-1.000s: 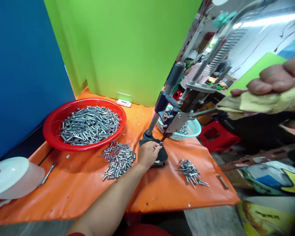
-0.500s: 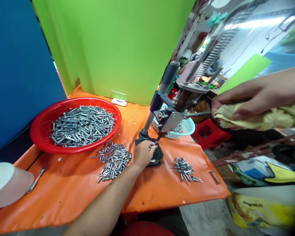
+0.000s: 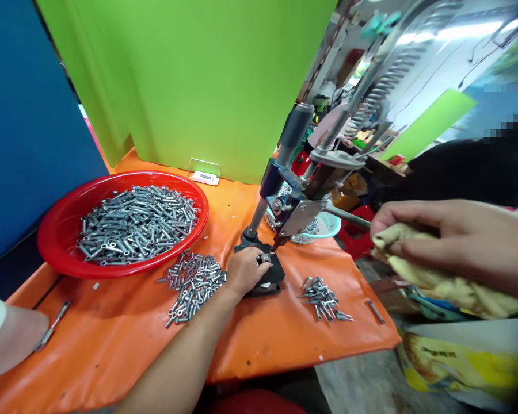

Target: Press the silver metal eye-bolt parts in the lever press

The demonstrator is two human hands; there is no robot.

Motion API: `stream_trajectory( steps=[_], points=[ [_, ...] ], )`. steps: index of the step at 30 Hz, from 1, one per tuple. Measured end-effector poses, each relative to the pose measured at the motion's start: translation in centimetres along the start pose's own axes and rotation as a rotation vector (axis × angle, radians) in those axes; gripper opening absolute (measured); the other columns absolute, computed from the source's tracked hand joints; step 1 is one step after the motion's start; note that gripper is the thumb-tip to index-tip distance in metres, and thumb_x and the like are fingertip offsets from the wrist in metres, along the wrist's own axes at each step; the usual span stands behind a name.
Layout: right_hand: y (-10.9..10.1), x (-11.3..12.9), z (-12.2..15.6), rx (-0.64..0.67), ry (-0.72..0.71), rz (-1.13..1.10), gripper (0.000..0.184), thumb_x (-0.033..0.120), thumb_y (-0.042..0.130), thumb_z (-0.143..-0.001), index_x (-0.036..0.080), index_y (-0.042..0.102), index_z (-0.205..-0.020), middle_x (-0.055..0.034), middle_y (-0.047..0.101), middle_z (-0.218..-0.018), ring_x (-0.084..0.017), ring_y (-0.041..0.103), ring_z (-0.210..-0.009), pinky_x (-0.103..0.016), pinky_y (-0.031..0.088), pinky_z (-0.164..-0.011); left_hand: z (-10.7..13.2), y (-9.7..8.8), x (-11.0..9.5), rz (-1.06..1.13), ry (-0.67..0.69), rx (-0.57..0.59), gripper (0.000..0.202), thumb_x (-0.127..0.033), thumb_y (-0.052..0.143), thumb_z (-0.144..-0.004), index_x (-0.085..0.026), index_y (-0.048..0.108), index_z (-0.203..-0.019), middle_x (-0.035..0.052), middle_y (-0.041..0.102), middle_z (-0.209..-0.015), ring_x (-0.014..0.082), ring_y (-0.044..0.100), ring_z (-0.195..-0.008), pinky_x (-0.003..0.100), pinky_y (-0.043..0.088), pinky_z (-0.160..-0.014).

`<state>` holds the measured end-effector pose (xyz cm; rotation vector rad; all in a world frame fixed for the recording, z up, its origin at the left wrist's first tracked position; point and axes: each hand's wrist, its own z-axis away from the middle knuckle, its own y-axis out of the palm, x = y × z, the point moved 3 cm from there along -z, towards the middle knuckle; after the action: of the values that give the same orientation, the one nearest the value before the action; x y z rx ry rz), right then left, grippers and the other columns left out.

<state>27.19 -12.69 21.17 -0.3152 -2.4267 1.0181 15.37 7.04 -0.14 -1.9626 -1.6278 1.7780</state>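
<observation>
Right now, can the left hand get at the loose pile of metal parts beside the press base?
Probably yes. The left hand rests at the press base, and the loose pile lies right beside its wrist on the orange mat, with nothing between.

bright, even lt | soft shadows | edges warped | R side blurred

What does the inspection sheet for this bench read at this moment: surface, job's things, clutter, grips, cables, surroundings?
Surface: orange sheet over the bench.
Job's things: hand press; red bowl of metal parts; loose pile; smaller pile.
Clutter: white lid, single part, white basket.
Grips: left hand holds a part on the press base; right hand grasps the cloth-wrapped lever.
Cables: nothing seen.
Surroundings: green panel, blue panel.
</observation>
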Motion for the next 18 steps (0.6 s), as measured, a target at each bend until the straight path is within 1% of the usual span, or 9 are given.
stream_trajectory(
  steps=[2,4,6,8,9,11,13,16,18],
  points=[
    [0.0,0.4,0.6,0.028,-0.003,0.022,0.027,0.049,0.052,-0.081,0.022,0.057,-0.081,-0.0062,0.051,-0.072,-0.019,0.05,-0.075,-0.03,0.042,-0.07,0.0,0.1,0.1,0.004,-0.008,-0.01,0.02,-0.036,0.071,-0.073,-0.022,0.066,-0.086,0.0012,0.069,-0.084,0.0167,0.062,-0.08,0.027,0.044,-0.071],
    [0.0,0.9,0.9,0.094,-0.01,0.033,0.026,0.048,0.052,-0.081,0.023,0.057,-0.083,-0.0066,0.053,-0.074,-0.019,0.051,-0.075,-0.03,0.043,-0.068,0.0,0.2,0.1,0.008,-0.013,-0.019,0.019,-0.036,0.071,-0.073,-0.021,0.066,-0.085,0.0016,0.069,-0.083,0.0167,0.062,-0.079,0.027,0.044,-0.071],
    [0.2,1.5,0.9,0.213,-0.031,0.027,0.025,0.047,0.053,-0.08,0.023,0.058,-0.085,-0.0066,0.055,-0.076,-0.018,0.052,-0.073,-0.028,0.043,-0.064,0.0,0.3,0.1,0.016,-0.01,-0.022,0.019,-0.035,0.07,-0.073,-0.021,0.066,-0.085,0.0019,0.069,-0.082,0.0166,0.062,-0.079,0.027,0.044,-0.07],
    [0.7,2.0,1.2,0.339,-0.084,0.002,0.021,0.043,0.054,-0.08,0.024,0.058,-0.086,-0.0056,0.057,-0.079,-0.016,0.053,-0.069,-0.027,0.042,-0.058,0.0,0.3,0.1,0.024,-0.006,-0.025,0.02,-0.036,0.07,-0.073,-0.021,0.066,-0.086,0.0016,0.068,-0.082,0.0161,0.061,-0.077,0.027,0.044,-0.07],
    [1.1,2.2,1.5,0.368,-0.12,-0.012,0.019,0.041,0.053,-0.08,0.024,0.058,-0.087,-0.005,0.058,-0.08,-0.016,0.053,-0.067,-0.026,0.041,-0.056,0.0,0.4,0.1,0.028,-0.005,-0.027,0.019,-0.036,0.07,-0.073,-0.021,0.066,-0.085,0.0014,0.068,-0.081,0.0158,0.061,-0.076,0.027,0.043,-0.069],
    [2.0,2.2,2.5,0.351,-0.182,-0.03,0.015,0.034,0.051,-0.08,0.025,0.058,-0.089,-0.0045,0.058,-0.083,-0.016,0.054,-0.07,-0.026,0.042,-0.056,0.0,0.4,0.1,0.035,-0.003,-0.031,0.019,-0.036,0.069,-0.074,-0.021,0.065,-0.085,0.0011,0.067,-0.08,0.0154,0.06,-0.074,0.026,0.043,-0.068],
    [3.4,1.6,3.8,0.275,-0.196,-0.027,0.013,0.029,0.049,-0.081,0.024,0.057,-0.09,-0.0055,0.057,-0.088,-0.017,0.055,-0.078,-0.028,0.044,-0.063,0.0,0.4,0.1,0.037,0.0,-0.033,0.019,-0.036,0.068,-0.075,-0.021,0.065,-0.085,0.0011,0.067,-0.079,0.015,0.06,-0.073,0.026,0.042,-0.067],
    [6.5,0.2,5.8,0.175,-0.162,-0.048,0.015,0.022,0.049,-0.08,0.022,0.056,-0.093,-0.0076,0.054,-0.094,-0.02,0.053,-0.092,-0.032,0.046,-0.073,0.1,0.6,0.2,0.037,0.002,-0.029,0.018,-0.035,0.068,-0.075,-0.02,0.064,-0.085,0.0013,0.066,-0.078,0.0147,0.059,-0.072,0.026,0.042,-0.067],
    [9.0,-0.8,6.7,0.099,-0.15,-0.106,0.016,0.018,0.05,-0.079,0.022,0.054,-0.095,-0.0086,0.051,-0.098,-0.021,0.051,-0.096,-0.035,0.047,-0.077,0.1,0.7,0.3,0.035,0.0,-0.023,0.017,-0.035,0.067,-0.076,-0.02,0.064,-0.085,0.0014,0.066,-0.078,0.0146,0.059,-0.071,0.026,0.042,-0.066]
  ],
)
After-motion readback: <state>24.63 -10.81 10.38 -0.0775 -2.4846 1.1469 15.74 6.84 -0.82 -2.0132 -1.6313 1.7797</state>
